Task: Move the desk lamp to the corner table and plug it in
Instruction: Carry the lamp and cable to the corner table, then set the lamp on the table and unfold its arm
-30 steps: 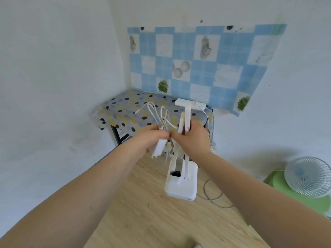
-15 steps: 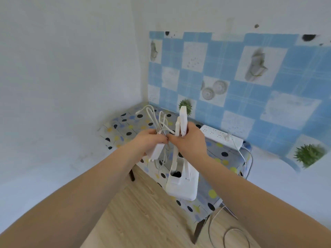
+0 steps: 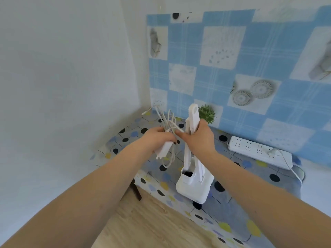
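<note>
Right hand (image 3: pixel 198 138) grips the lamp (image 3: pixel 194 169); left hand (image 3: pixel 157 138) clutches its bundled cord (image 3: pixel 169 126), whose loops dangling below the fingers may snag the bench (image 3: pixel 250 190).

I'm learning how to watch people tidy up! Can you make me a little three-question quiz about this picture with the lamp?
1. True or false: the right hand holds the folded desk lamp.
2. What does the left hand grip: A) cord bundle, B) a fan, C) a cup?
3. What lies on the spotted table against the wall?

Key: 1 true. 2 A. 3 the white power strip.
</note>
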